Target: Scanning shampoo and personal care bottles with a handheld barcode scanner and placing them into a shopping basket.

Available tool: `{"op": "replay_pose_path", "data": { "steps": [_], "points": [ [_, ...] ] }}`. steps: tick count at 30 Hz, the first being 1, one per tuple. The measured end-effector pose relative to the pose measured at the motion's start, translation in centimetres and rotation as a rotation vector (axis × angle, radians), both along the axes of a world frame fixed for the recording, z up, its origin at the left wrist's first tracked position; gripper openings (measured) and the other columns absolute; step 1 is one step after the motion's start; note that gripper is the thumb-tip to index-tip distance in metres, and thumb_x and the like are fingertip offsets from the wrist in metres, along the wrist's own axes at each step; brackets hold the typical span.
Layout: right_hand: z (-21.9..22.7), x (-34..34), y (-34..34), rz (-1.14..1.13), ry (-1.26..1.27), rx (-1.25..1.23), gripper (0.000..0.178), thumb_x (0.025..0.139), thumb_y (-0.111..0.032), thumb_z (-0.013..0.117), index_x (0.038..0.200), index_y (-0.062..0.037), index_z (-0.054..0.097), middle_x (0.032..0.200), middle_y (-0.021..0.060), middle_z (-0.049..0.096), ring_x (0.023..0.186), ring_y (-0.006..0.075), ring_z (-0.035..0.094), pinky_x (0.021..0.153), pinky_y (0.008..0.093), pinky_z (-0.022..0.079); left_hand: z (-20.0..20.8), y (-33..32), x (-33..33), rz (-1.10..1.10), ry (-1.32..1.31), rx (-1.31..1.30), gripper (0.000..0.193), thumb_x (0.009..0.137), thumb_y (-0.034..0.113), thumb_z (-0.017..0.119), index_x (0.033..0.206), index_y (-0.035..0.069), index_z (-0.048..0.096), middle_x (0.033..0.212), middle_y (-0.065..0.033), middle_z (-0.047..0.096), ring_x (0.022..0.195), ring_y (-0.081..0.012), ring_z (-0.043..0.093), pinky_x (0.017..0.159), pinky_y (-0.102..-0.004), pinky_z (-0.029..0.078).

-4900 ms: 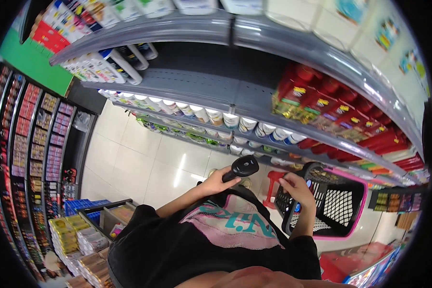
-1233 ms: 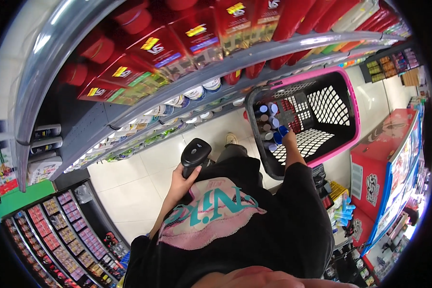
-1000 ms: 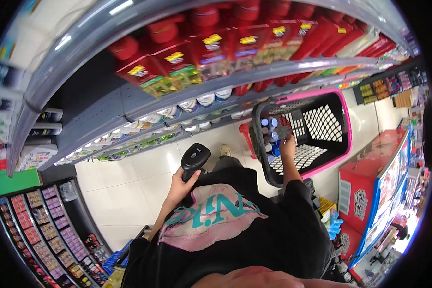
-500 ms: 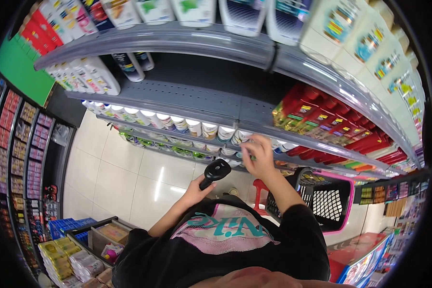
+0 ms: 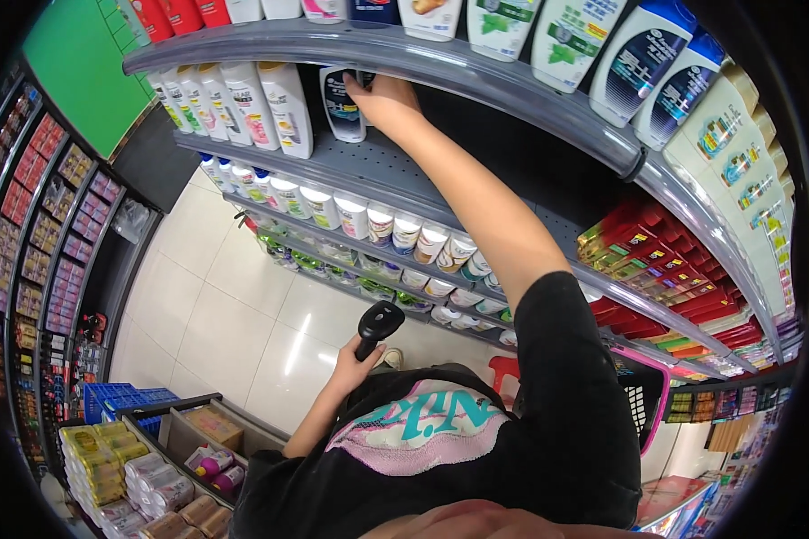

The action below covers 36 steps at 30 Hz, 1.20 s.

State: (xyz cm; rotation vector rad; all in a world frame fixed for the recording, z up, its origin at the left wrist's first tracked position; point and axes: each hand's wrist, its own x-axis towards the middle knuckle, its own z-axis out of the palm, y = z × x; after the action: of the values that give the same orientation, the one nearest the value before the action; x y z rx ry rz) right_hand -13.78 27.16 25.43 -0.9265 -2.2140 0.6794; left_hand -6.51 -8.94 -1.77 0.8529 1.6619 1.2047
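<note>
1. Dark shampoo bottle [image 5: 340,112], the landmark: stands on the grey shelf [image 5: 382,169] beneath it, label outward, presumably for legibility.
2. Right hand [image 5: 390,101]: at the bottle's right side, thumb at its face; most fingers are hidden, so whether they grasp it cannot be told.
3. Left hand [image 5: 354,366]: well below the bottle, fingers wrapped around a black barcode scanner [image 5: 380,322] by its handle, apparently leaving the head unobstructed.
4. White shampoo bottles [image 5: 245,103]: left of the bottle, closely ranked, probably to save space.
</note>
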Motion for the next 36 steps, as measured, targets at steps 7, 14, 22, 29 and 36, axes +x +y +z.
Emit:
{"op": "replay_pose_path", "data": {
  "steps": [7, 14, 22, 29, 36],
  "points": [
    [-0.7, -4.4, 1.8, -0.067, 0.139, 0.241, 0.069, 0.080, -0.055, 0.072, 0.131, -0.0102, 0.056, 0.132, 0.0139, 0.059, 0.119, 0.0319, 0.058, 0.099, 0.0430, 0.049, -0.5, -1.6, -1.2, 0.101, -0.019, 0.059, 0.030, 0.090, 0.018, 0.073, 0.114, 0.001, 0.065, 0.089, -0.0015, 0.065, 0.083, -0.0095, 0.056, 0.077, -0.0267, 0.047],
    [-0.9, -0.7, 1.0, 0.048, 0.137, 0.322, 0.066, 0.076, -0.050, 0.081, 0.124, -0.0093, 0.061, 0.117, 0.0159, 0.068, 0.106, 0.0312, 0.066, 0.088, 0.0397, 0.053, 0.2, 0.2, -1.3, 0.047, -0.018, 0.071, 0.029, 0.091, 0.018, 0.073, 0.113, 0.002, 0.065, 0.087, -0.0001, 0.064, 0.079, -0.0075, 0.054, 0.074, -0.0255, 0.047],
    [-3.9, 17.8, -5.8, 0.444, -0.008, 0.567, 0.053, 0.076, -0.011, 0.076, 0.126, -0.0092, 0.058, 0.130, 0.0121, 0.063, 0.086, 0.0270, 0.071, 0.069, 0.0346, 0.057, 0.6, 3.7, -0.9, -0.024, -0.013, 0.065, 0.027, 0.091, 0.017, 0.072, 0.111, 0.002, 0.065, 0.084, 0.0030, 0.059, 0.077, -0.0061, 0.050, 0.070, -0.0241, 0.044],
    [-3.3, 37.7, -13.3, 0.411, -0.266, 0.856, 0.038, 0.076, -0.010, 0.072, 0.113, -0.0105, 0.061, 0.136, 0.0061, 0.061, 0.075, 0.0168, 0.067, 0.059, 0.0238, 0.054, 1.7, 6.6, 1.6, -0.142, -0.022, 0.067, 0.024, 0.091, 0.019, 0.073, 0.106, 0.002, 0.065, 0.083, 0.0027, 0.058, 0.077, -0.0079, 0.049, 0.070, -0.0254, 0.043],
    [-6.5, 51.0, -21.7, 0.215, -0.441, 0.653, 0.038, 0.080, -0.013, 0.069, 0.115, -0.0139, 0.056, 0.134, 0.0018, 0.062, 0.074, 0.0164, 0.067, 0.062, 0.0220, 0.057, 4.3, 12.5, 8.5, -0.447, -0.063, 0.039, 0.027, 0.091, 0.016, 0.073, 0.111, 0.000, 0.065, 0.093, 0.0000, 0.066, 0.085, -0.0075, 0.056, 0.076, -0.0252, 0.047]
  ]
}}
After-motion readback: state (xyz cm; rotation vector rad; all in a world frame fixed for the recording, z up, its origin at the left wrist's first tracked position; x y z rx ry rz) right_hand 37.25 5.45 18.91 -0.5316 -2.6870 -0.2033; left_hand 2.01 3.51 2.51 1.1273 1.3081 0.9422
